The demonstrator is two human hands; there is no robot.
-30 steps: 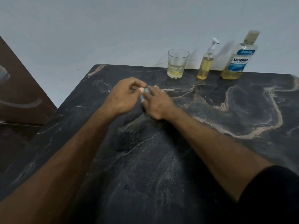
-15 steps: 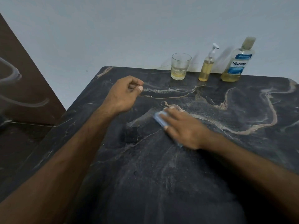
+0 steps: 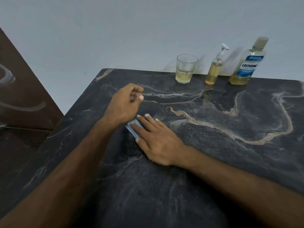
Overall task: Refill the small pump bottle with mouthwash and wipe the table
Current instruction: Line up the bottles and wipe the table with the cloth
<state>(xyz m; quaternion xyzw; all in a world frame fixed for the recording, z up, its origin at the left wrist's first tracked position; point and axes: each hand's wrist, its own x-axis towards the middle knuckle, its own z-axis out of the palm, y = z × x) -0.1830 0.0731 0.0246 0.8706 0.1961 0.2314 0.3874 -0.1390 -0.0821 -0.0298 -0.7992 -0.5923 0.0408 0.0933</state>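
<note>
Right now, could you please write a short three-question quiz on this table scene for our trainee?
1. True or false: the right hand presses a blue cloth flat on the table.
2. Which stands between the glass and the mouthwash bottle? A) a cup B) the pump bottle C) a sponge
3. Fill in: the left hand is loosely ____ above the table.

Key: 1 true; 2 B; 3 curled.

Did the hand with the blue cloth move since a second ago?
Yes. The right hand slid the blue cloth toward the person, away from the glass.
</note>
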